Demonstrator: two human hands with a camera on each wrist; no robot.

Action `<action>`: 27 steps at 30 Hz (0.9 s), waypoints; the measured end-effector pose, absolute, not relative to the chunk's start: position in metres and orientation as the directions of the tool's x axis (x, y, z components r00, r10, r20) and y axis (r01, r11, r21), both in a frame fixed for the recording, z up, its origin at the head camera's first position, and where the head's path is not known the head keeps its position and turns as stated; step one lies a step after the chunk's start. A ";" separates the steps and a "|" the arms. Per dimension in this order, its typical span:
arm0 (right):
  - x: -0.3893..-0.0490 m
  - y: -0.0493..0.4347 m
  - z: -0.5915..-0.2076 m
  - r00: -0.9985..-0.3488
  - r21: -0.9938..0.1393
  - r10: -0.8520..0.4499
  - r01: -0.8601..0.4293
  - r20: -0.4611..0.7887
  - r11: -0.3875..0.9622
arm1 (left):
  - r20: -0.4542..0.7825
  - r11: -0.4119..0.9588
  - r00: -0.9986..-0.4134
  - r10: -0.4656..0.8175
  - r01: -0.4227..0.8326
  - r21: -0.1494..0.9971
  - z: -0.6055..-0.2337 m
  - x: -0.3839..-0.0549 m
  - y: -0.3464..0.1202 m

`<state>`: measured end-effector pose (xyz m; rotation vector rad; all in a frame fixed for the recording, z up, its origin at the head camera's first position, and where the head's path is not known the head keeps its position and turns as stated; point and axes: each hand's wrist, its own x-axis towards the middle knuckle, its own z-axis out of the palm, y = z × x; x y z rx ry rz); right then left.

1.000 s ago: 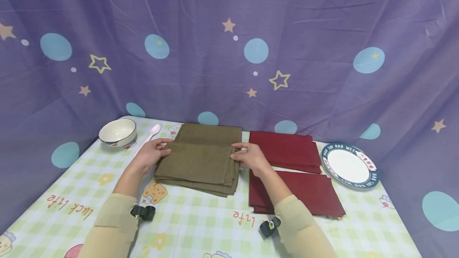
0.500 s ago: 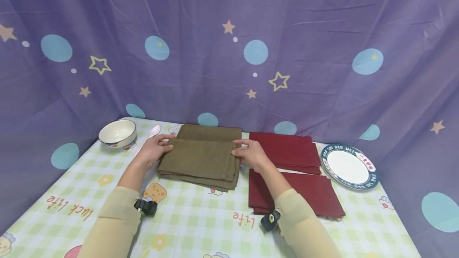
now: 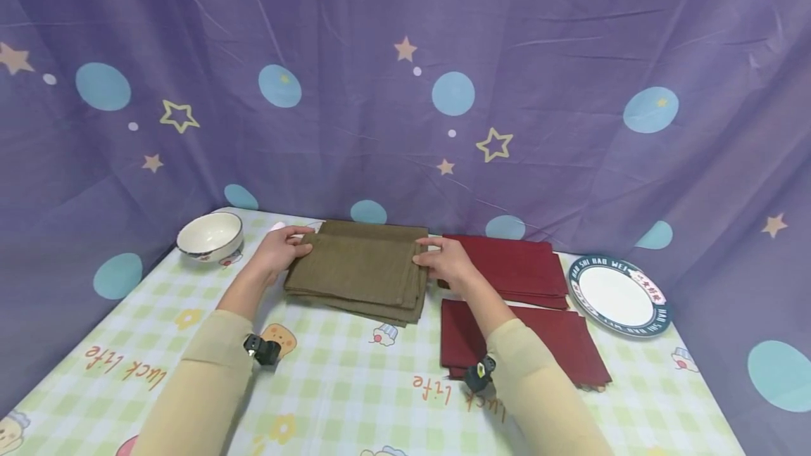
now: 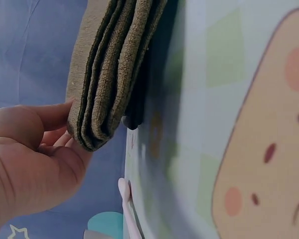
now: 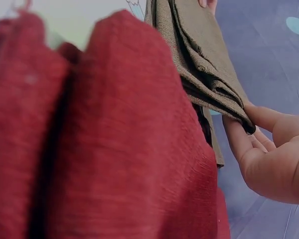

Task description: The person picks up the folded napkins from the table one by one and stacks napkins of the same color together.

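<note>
A folded brown cloth [image 3: 355,269] of several layers is held between both hands, over another brown cloth [image 3: 380,231] that shows behind its far edge. My left hand [image 3: 279,252] pinches the left side, its thumb on top and fingers beneath, as the left wrist view also shows around the layered cloth edge [image 4: 104,74]. At the opposite side my right hand [image 3: 447,260] pinches the right edge; the right wrist view shows its thumb and fingers around the cloth corner [image 5: 234,107]. The held cloth's near edge looks lifted off the tablecloth.
Two folded red cloths lie to the right, a far one [image 3: 500,266] and a near one [image 3: 551,340] under the right forearm. A rimmed plate [image 3: 621,294] stands beyond them. At the far left are a white bowl [image 3: 210,236] and a pink spoon [image 4: 127,204], partly behind the left hand.
Both hands have moved the held brown cloth away from me, toward the back of the table. It now covers more of the brown cloth behind it.
</note>
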<state>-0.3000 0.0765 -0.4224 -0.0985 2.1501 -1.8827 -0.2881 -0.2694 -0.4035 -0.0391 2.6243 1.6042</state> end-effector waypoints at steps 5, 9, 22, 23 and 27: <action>-0.307 0.076 -0.421 -0.957 -0.978 -0.240 0.127 -0.165 0.166 | -0.079 0.442 -0.997 0.009 -0.067 0.894 -0.401 -0.296 -0.269; -0.315 0.076 -0.420 -0.956 -0.979 -0.237 0.142 -0.175 0.148 | -0.079 0.431 -0.997 0.005 -0.069 0.900 -0.400 -0.302 -0.269; -0.332 0.077 -0.427 -0.948 -0.979 -0.247 0.186 -0.202 0.085 | -0.091 0.427 -0.996 -0.028 -0.094 0.899 -0.406 -0.314 -0.264; -0.333 0.077 -0.427 -0.947 -0.979 -0.250 0.185 -0.200 0.084 | -0.091 0.427 -0.995 -0.029 -0.094 0.899 -0.407 -0.315 -0.263; -0.337 0.078 -0.428 -0.947 -0.980 -0.257 0.177 -0.194 0.089 | -0.079 0.425 -0.996 -0.037 -0.087 0.901 -0.409 -0.320 -0.263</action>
